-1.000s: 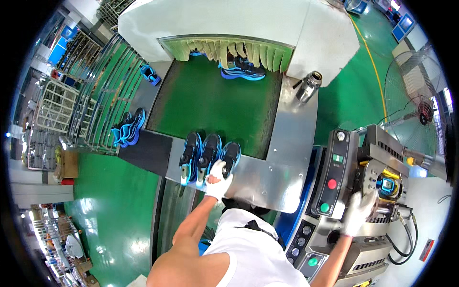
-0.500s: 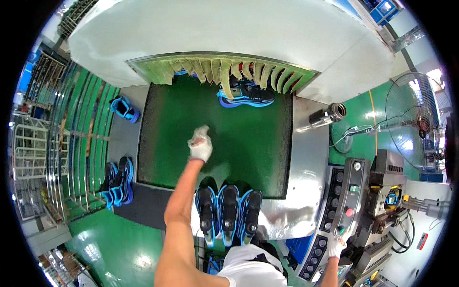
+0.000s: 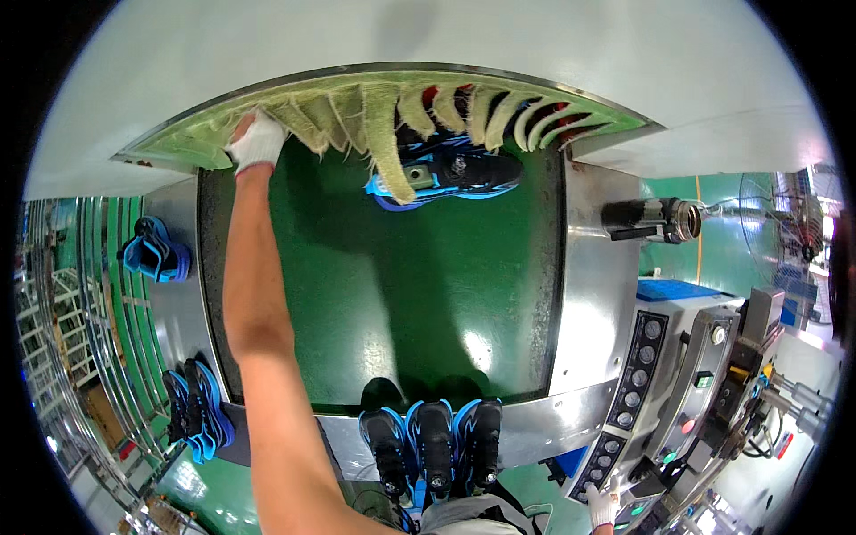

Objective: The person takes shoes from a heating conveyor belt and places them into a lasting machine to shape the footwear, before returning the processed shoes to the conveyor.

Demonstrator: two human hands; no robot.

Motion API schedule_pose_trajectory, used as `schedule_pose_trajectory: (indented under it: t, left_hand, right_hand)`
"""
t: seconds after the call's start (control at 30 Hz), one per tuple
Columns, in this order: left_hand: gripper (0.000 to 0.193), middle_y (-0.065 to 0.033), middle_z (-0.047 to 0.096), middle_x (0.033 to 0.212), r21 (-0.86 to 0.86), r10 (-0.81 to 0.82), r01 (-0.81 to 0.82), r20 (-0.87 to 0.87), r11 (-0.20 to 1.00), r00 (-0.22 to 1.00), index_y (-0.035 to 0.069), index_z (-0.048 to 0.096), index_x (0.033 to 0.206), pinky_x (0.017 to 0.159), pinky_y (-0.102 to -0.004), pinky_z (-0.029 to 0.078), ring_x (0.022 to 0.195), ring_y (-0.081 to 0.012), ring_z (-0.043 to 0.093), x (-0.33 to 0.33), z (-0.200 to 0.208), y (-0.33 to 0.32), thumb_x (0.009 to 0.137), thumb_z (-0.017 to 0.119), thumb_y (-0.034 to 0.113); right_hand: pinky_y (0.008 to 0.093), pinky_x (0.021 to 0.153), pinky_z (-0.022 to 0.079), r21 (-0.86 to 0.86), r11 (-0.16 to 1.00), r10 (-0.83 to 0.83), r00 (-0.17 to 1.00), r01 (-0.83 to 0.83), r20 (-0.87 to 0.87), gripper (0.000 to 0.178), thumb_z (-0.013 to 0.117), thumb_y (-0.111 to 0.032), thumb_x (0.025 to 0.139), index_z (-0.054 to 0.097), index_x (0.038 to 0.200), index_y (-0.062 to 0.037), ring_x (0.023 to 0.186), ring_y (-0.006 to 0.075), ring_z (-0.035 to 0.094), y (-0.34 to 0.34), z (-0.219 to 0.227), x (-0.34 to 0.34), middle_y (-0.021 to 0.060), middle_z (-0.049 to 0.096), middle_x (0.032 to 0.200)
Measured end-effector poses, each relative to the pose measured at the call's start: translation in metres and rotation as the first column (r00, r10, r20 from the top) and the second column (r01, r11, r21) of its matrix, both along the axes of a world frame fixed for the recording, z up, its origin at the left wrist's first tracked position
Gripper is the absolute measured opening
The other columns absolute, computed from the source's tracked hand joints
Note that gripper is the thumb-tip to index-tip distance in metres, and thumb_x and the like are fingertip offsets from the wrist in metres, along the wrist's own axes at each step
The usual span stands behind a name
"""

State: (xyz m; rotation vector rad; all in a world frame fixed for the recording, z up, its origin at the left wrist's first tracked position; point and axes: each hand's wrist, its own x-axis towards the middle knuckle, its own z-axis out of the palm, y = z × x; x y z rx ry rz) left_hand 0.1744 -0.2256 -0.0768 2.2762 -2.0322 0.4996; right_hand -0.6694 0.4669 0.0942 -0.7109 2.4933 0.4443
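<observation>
Strip curtain point(image 3: 357, 102), pale green frayed fabric, hung across the mouth of the white tunnel housing point(image 3: 401, 40). Left hand point(image 3: 257, 145), white glove, is up at its left part, arm stretched over the green conveyor belt point(image 3: 339, 294). Fingers overlap the strips; can't tell if they pinch one or just push against it.

Right hand point(image 3: 604, 505), also gloved, is low by the lower end of the gauge panel point(image 3: 637, 370). Small at that edge; can't tell finger spread or contact. Control box point(image 3: 700, 383) with coloured buttons sits up and right of it.

Right of the left hand: black-and-blue sneaker point(image 3: 486, 174) on the belt, lying crosswise, toe to the right, one long strip draped over its heel end. More shoe parts show behind it, partly covered by the strips.

Below and left of the left hand: blue sneaker point(image 3: 156, 251) on the metal side ledge point(image 3: 174, 308); further down, a pair of black-and-blue sneakers point(image 3: 198, 410) side by side.

Well below and right of the left hand: three matching sneakers point(image 3: 435, 441) in a row on the near metal ledge, toes toward the belt.

Far right of the left hand, past the belt: steel flask point(image 3: 655, 220), mouth uncovered, handle on its side.
</observation>
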Motion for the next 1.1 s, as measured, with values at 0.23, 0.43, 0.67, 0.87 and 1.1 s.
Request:
schedule_pose_trajectory:
  t: [0.23, 0.43, 0.67, 0.87, 1.1]
  left_hand:
    - [0.029, -0.0224, 0.064, 0.107, -0.334, -0.142, 0.042, -0.279, 0.942, 0.950, 0.005, 0.063, 0.116, 0.081, -0.0525, 0.053, 0.096, -0.0415, 0.065, -0.140, 0.044, 0.167, 0.101, 0.059, 0.030]
    - [0.020, -0.0185, 0.061, 0.110, -0.113, -0.202, 0.168, -0.612, 0.979, 0.765, 0.006, 0.065, 0.109, 0.085, -0.0492, 0.051, 0.101, -0.0392, 0.063, -0.213, 0.082, 0.310, 0.100, 0.062, 0.024]
    - [0.021, -0.0142, 0.066, 0.105, -0.026, -0.544, 0.738, -0.694, 0.674, 0.472, 0.011, 0.070, 0.108, 0.079, -0.0427, 0.056, 0.092, -0.0335, 0.067, -0.427, 0.205, 0.427, 0.091, 0.069, 0.024]
    - [0.026, -0.0159, 0.068, 0.106, -0.274, -0.574, 0.959, -0.798, 0.077, -0.182, 0.007, 0.068, 0.112, 0.082, -0.0427, 0.057, 0.095, -0.0357, 0.068, -0.638, 0.304, 0.516, 0.088, 0.069, 0.019]
    - [0.050, -0.0231, 0.063, 0.132, -0.543, -0.536, 0.781, -0.579, -0.308, -0.614, 0.000, 0.064, 0.126, 0.107, -0.0474, 0.047, 0.124, -0.0416, 0.059, -0.814, 0.422, 0.625, 0.080, 0.082, 0.007]
  right_hand:
    - [0.0382, 0.111, 0.044, -0.251, 0.959, -0.086, 0.978, 0.133, 0.187, 0.089, 0.083, -0.029, 0.080, 0.042, 0.152, 0.0027, 0.134, 0.0334, 0.056, 0.034, -0.019, 0.030, 0.0251, 0.056, 0.145]
    - [0.0395, 0.115, 0.042, -0.447, 0.868, 0.019, 0.884, 0.217, 0.468, 0.085, 0.077, -0.025, 0.085, 0.037, 0.153, 0.0060, 0.140, 0.0340, 0.051, -0.023, -0.003, 0.091, 0.0269, 0.049, 0.151]
    - [0.0388, 0.110, 0.045, -0.648, 0.668, 0.611, 0.768, -0.368, 0.194, 0.083, 0.076, -0.029, 0.086, 0.038, 0.153, 0.0022, 0.132, 0.0322, 0.055, -0.114, 0.050, 0.184, 0.0236, 0.056, 0.141]
    - [0.0419, 0.093, 0.052, -0.926, 0.279, 0.581, 0.813, -0.256, -0.050, 0.038, 0.067, -0.013, 0.084, 0.062, 0.121, -0.0057, 0.111, 0.0322, 0.067, -0.060, 0.128, 0.081, 0.0180, 0.067, 0.121]
    - [0.0312, 0.081, 0.055, -0.413, -0.175, 0.084, 0.432, 0.894, 0.898, 0.046, 0.084, -0.012, 0.081, 0.068, 0.124, -0.0044, 0.088, 0.0147, 0.067, 0.161, 0.168, 0.002, 0.0065, 0.072, 0.109]
